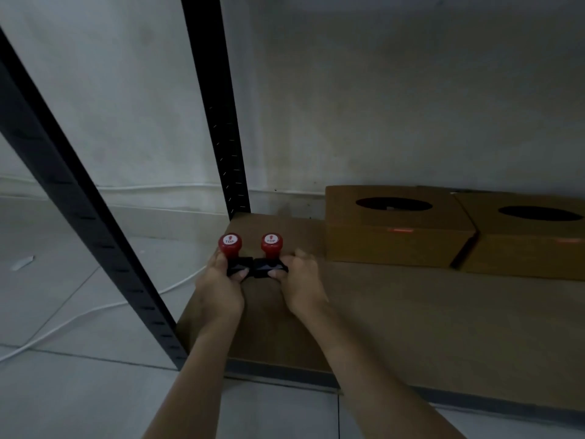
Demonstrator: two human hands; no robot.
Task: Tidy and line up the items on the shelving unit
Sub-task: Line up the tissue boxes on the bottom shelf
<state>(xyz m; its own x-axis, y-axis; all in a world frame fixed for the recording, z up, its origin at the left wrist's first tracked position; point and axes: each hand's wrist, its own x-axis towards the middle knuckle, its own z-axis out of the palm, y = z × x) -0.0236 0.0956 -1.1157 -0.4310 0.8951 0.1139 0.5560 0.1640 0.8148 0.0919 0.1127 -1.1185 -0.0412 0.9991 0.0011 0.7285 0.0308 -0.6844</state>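
The brown shelf (pixel 411 327) sits low over the tiled floor (pixel 63 391), framed at its left end by 2 black posts, 1 in front (pixel 79 201) and 1 at the back corner (pixel 218 106). At the back right stand 2 cardboard boxes side by side, touching: the left box (pixel 395 245) and the right box (pixel 522 261), each with an oval hole in its top; the insides are too dark to read. The left grip (pixel 218 289) and right grip (pixel 300 283) reach in side by side near the shelf's left end. Each pinches the black base of a stamp between thumb and curled fingers. The left stamp (pixel 230 243) and right stamp (pixel 271 243) stand upright on the shelf, bases just beside each other, red knobs marked TOP. The right stamp stands near the left box but apart from it. A white cable (pixel 79 315) trails over the floor.
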